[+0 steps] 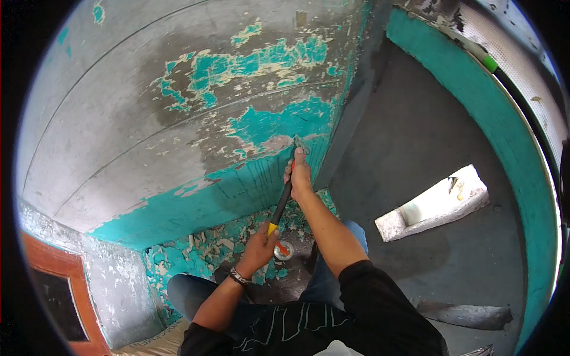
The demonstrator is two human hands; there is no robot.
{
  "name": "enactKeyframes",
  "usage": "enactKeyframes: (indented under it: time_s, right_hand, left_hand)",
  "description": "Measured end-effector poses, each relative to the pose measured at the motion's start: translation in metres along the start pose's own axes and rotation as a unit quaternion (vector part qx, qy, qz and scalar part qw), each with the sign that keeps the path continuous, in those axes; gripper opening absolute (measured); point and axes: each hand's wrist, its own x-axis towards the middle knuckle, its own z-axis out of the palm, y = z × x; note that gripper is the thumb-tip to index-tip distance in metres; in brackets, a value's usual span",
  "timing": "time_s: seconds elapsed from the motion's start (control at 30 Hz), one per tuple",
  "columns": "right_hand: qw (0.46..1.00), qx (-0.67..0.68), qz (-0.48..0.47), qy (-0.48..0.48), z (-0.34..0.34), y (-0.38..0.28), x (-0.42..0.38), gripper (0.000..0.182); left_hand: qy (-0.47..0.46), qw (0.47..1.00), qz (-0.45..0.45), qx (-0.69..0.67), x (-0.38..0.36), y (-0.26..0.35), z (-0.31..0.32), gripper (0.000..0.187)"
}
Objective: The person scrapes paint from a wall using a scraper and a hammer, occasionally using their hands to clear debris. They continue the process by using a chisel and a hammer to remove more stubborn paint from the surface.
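Observation:
My right hand point(301, 175) is wrapped round the upper part of a scraper point(282, 204), close to its blade. Lower down, my left hand point(259, 252) grips the same long black handle by its yellow band. The blade end touches the wall point(136, 136), at the lower edge of a teal paint patch point(282, 121). Fingers partly cover the blade. Just right of my left hand is a round silvery item point(284, 251) with an orange-red part; its kind I cannot make out.
Peeled paint flakes point(202, 255) litter the floor along the wall's foot. On the dark grey surface at right lies a whitish angled block point(433, 204). A dark curved strip point(466, 315) lies nearer me. A teal curved edge point(493, 113) bounds that side. An orange-brown frame point(74, 282) stands lower left.

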Motion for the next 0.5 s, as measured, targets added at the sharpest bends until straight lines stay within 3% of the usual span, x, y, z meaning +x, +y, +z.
enactKeyframes:
  time_s: [0.13, 0.3, 0.5]
  right_hand:
    - [0.997, -0.075, -0.018, 0.001, 0.011, 0.006, -0.011, 0.048]
    - [0.997, -0.026, -0.079, 0.007, 0.021, 0.016, -0.009, 0.044]
    - [0.996, 0.027, -0.079, 0.032, 0.032, 0.026, -0.002, 0.046]
  left_hand:
    - [0.029, 0.997, -0.003, -0.075, -0.007, -0.034, 0.023, 0.04]
    - [0.06, 0.997, -0.019, -0.041, 0.005, -0.048, 0.016, 0.038]
    - [0.069, 0.997, -0.037, 0.017, 0.019, -0.062, -0.009, 0.037]
